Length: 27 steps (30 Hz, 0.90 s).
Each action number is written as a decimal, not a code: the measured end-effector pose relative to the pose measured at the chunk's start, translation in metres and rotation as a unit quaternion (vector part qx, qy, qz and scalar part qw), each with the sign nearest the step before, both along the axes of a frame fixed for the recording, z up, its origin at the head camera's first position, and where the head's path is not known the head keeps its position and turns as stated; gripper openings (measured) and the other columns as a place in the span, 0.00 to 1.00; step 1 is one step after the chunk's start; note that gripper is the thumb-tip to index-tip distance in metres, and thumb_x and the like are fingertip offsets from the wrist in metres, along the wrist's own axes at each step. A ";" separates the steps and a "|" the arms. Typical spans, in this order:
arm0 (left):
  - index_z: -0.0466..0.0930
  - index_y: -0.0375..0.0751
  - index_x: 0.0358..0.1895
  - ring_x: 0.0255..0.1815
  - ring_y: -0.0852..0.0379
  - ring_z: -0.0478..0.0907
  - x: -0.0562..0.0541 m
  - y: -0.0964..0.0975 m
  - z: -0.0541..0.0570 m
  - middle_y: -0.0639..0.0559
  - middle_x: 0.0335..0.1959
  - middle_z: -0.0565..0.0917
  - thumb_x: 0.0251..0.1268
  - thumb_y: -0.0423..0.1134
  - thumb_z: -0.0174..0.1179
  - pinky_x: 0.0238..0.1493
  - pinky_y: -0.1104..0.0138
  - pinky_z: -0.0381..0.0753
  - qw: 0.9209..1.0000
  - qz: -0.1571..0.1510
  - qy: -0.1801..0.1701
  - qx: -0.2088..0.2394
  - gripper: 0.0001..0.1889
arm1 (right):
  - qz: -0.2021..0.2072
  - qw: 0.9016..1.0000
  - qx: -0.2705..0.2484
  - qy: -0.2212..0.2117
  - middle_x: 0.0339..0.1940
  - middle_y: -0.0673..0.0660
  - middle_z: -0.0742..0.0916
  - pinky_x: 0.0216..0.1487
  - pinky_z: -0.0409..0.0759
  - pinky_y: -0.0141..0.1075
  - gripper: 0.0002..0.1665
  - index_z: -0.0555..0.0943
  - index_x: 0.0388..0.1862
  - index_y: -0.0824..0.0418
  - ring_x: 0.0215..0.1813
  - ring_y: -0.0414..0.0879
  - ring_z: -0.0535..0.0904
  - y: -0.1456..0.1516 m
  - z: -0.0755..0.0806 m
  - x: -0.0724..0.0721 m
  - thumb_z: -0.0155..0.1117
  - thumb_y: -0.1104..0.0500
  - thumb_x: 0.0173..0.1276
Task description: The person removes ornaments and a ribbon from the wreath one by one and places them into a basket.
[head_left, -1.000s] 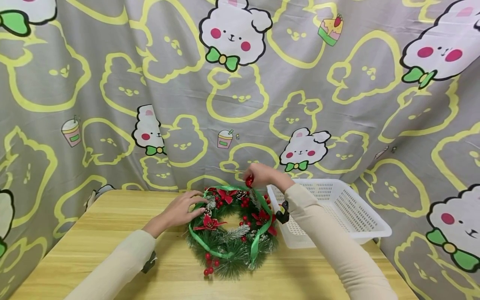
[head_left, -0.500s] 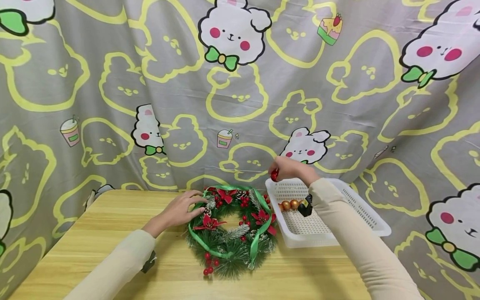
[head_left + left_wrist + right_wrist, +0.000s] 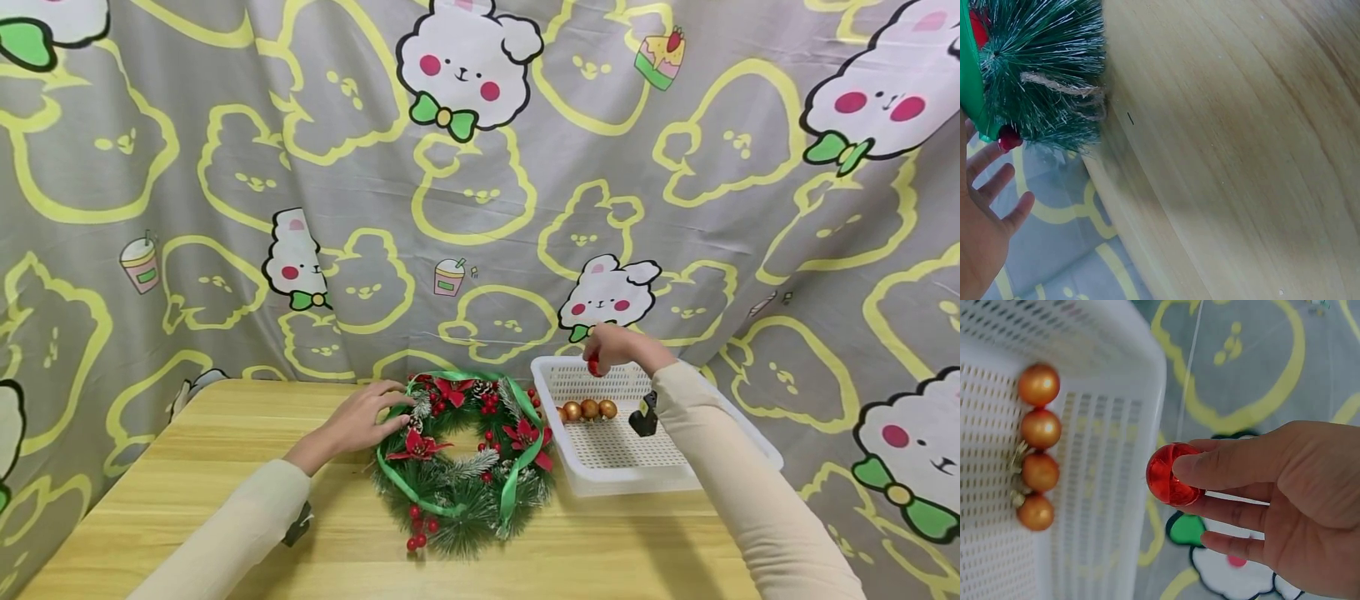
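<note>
- Right hand (image 3: 1297, 494): grip pinching, thumb against fingers, raised at the back of the basket; the lower fingers extend free.
- Red bauble (image 3: 1163, 478), one, shiny: in that pinch, near the basket's back rim. Whether it hangs inside or just beyond the rim, I cannot tell.
- Plastic basket (image 3: 630, 482), white, perforated: on the table (image 3: 187, 467), right of the wreath.
- Gold baubles (image 3: 1040, 429), four: in a row inside the basket, toward its back left.
- Step in hand, in my judgement: bringing the red bauble to the basket's contents. The next move would call for lowering it within the walls and easing the pinch gently, lest the row roll.
- Left hand (image 3: 360, 421): fingers spread, resting at the wreath's left edge.
- Christmas wreath (image 3: 468, 533), green: lying flat on the table; dressed with green ribbon (image 3: 525, 458), red poinsettias (image 3: 417, 447), berries (image 3: 422, 540), pine cones.
- Curtain (image 3: 480, 196), grey, rabbit-printed: hung behind everything.
</note>
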<state>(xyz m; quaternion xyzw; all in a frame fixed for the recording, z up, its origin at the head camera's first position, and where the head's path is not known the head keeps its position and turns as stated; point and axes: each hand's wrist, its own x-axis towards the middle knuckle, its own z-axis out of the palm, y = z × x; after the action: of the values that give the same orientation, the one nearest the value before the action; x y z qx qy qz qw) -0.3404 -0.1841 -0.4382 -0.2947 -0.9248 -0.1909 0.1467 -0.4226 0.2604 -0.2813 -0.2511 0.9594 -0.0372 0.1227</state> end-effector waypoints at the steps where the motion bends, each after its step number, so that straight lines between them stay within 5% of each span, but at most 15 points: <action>1: 0.84 0.47 0.60 0.67 0.35 0.74 0.000 0.000 0.000 0.38 0.66 0.77 0.74 0.46 0.61 0.65 0.37 0.74 1.000 0.000 0.000 0.000 0.17 | -0.012 1.000 -0.001 -0.001 0.37 0.61 0.89 0.36 0.73 0.32 0.21 0.87 0.48 0.72 0.35 0.45 0.74 0.004 -0.001 0.000 0.65 0.77 0.54; 5: 0.84 0.48 0.60 0.67 0.35 0.74 -0.001 0.000 0.000 0.39 0.67 0.77 0.74 0.47 0.61 0.65 0.37 0.73 1.000 0.002 -0.002 0.000 0.17 | -0.042 0.999 -0.007 -0.012 0.47 0.68 0.90 0.40 0.77 0.33 0.26 0.85 0.55 0.74 0.39 0.46 0.77 0.021 -0.004 -0.002 0.65 0.77 0.53; 19: 0.84 0.50 0.60 0.67 0.35 0.74 -0.004 -0.002 -0.004 0.40 0.67 0.77 0.75 0.48 0.61 0.65 0.38 0.74 1.000 0.000 0.002 0.002 0.16 | -0.109 0.992 -0.051 -0.030 0.50 0.69 0.89 0.41 0.82 0.35 0.23 0.85 0.53 0.75 0.42 0.47 0.82 0.071 -0.044 -0.011 0.68 0.76 0.55; 27: 0.84 0.49 0.60 0.67 0.35 0.74 -0.004 -0.002 -0.004 0.39 0.67 0.77 0.75 0.48 0.61 0.65 0.37 0.73 1.000 0.003 -0.002 0.004 0.17 | -0.133 0.985 -0.111 -0.022 0.40 0.67 0.91 0.42 0.82 0.36 0.21 0.85 0.48 0.78 0.38 0.45 0.82 0.088 -0.068 -0.013 0.70 0.77 0.51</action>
<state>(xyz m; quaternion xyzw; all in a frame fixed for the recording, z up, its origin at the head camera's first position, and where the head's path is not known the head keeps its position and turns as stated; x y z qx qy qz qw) -0.3440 -0.1856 -0.4419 -0.2913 -0.9251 -0.1949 0.1460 -0.4361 0.3480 -0.3496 -0.1328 0.9712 -0.1646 0.1095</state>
